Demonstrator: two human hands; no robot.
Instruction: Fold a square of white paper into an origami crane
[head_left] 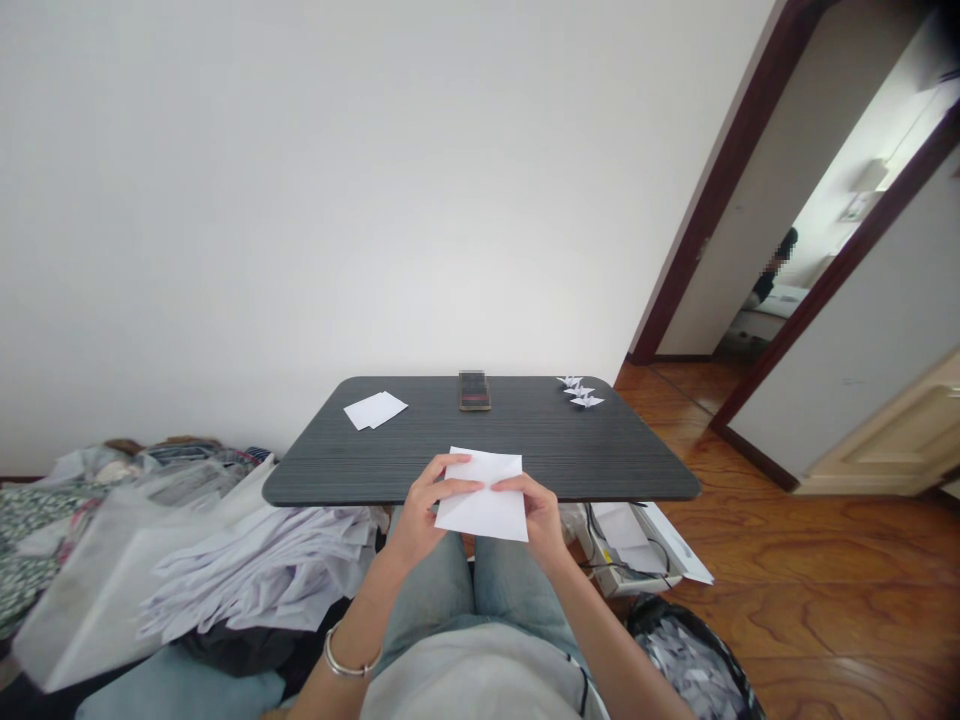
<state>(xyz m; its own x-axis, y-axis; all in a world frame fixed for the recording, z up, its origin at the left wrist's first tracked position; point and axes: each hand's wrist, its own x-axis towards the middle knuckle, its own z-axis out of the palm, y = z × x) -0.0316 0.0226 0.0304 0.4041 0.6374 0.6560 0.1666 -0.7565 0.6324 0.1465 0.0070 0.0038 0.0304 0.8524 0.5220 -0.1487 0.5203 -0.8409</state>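
A square white sheet of paper (pixel 484 510) is held up at the near edge of the dark table, above my lap. My left hand (pixel 425 510) grips its left side, with fingers lying over the front face and the thumb out of sight behind. On the right side my right hand (pixel 541 515) pinches the sheet, its index finger reaching across to the middle. Both index fingertips nearly meet there. Further back on the left lie white paper sheets (pixel 375 410), partly overlapping. Several folded paper cranes (pixel 581 393) stand in a row at the back right.
A phone (pixel 474 391) lies at the back of the table (pixel 517 430), near the wall. Piled clothes (pixel 262 565) are at the left. On the floor at right are a box with cables (pixel 626 550) and a black bag of scraps (pixel 694 660). Through the doorway a person (pixel 772 270) shows.
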